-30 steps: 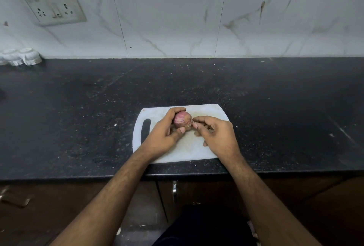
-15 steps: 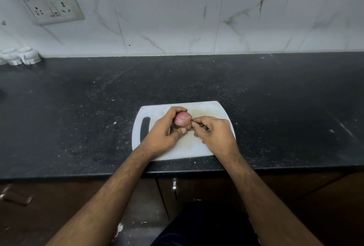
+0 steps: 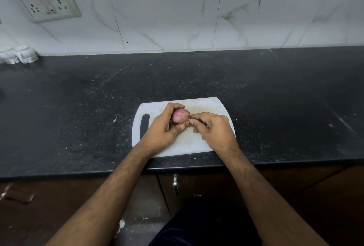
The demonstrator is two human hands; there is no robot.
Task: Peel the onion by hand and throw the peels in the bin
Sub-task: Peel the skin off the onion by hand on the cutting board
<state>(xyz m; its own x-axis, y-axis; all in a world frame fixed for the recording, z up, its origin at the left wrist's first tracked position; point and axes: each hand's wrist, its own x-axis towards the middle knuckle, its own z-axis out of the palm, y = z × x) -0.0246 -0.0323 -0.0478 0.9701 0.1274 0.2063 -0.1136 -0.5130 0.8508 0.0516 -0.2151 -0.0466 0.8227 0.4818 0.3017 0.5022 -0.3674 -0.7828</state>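
A small pink-red onion [image 3: 180, 115] is held just above the white cutting board [image 3: 206, 106] near the counter's front edge. My left hand [image 3: 162, 129] grips the onion, fingers curled over its top and thumb under its front. My right hand [image 3: 213, 129] comes in from the right, its fingertips pinching at the onion's right end where the dry skin sits. The onion's underside and left side are hidden by my left hand. No bin is in view.
The black stone counter [image 3: 275, 98] spreads wide on both sides of the board. Two small white bowls [image 3: 18, 54] stand at the far left against the tiled wall, below a socket plate [image 3: 47, 3]. A cabinet handle [image 3: 175, 184] shows below the counter edge.
Both hands stay on the onion. My right fingertips have shifted slightly up along the onion's right end. The view has tilted a little downward.
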